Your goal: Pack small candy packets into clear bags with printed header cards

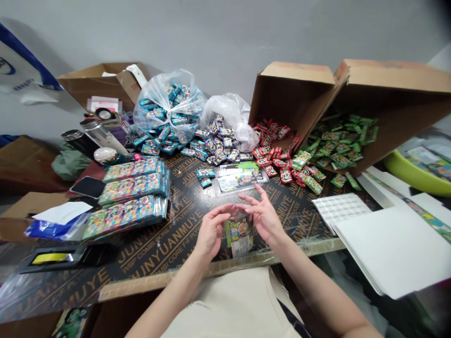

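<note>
My left hand (212, 230) and my right hand (262, 216) hover close together above a clear plastic packet with a green printed card (239, 234) that lies near the table's front edge. The fingers of both hands are apart and loosely curled, their tips almost meeting over the packet. Neither hand grips anything that I can see. Just beyond the hands lie more clear packets (237, 178) and two small blue candy packs (205, 176).
Filled packet stacks (132, 197) lie at left. Behind are bagged blue packs (169, 112), purple packs (218, 141), red packs (273, 150) and green packs (334, 145) spilling from tipped cardboard boxes (296, 94). White sheets (387, 244) and a sticker sheet (338, 209) lie right. A flask (100, 134) stands left.
</note>
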A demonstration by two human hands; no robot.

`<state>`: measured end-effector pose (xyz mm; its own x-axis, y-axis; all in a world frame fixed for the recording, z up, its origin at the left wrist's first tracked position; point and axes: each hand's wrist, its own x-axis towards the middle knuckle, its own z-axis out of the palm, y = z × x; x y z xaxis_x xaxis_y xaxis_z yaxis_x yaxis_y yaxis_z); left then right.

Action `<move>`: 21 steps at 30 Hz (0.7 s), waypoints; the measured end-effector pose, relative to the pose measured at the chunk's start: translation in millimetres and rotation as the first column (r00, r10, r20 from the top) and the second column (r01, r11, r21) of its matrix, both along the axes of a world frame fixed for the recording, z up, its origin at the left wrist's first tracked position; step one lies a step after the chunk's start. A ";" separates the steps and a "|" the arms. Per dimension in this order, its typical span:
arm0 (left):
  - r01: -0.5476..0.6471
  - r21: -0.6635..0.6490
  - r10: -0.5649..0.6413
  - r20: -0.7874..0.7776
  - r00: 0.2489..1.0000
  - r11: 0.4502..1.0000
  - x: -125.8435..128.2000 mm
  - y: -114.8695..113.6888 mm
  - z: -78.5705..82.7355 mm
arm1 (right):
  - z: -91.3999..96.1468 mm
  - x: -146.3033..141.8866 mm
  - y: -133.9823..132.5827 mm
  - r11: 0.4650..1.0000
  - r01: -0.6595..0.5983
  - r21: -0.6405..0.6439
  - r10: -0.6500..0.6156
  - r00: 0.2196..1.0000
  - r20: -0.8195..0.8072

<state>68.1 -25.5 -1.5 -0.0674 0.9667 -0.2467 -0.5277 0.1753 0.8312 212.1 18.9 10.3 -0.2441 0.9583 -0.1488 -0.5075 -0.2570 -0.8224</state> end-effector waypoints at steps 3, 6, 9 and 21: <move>-0.009 0.170 0.075 -0.388 0.918 0.985 -5.7 -3.2 6.8 | 0.0 2.0 -1.1 0.984 0.080 0.161 -0.096 0.991 0.094; 0.096 0.331 0.160 -0.665 0.729 0.939 -9.0 -5.6 15.5 | -3.4 0.4 -7.8 0.930 0.138 0.341 -0.214 0.957 0.196; 0.129 0.340 0.177 -0.734 0.656 0.931 -11.7 -2.6 19.1 | -8.1 1.1 -14.8 0.906 0.109 0.409 -0.210 0.955 0.211; 0.281 0.167 -0.075 -0.727 0.683 0.945 -19.1 18.3 26.9 | 0.9 17.5 -4.8 0.925 -0.059 0.376 -0.058 0.954 0.293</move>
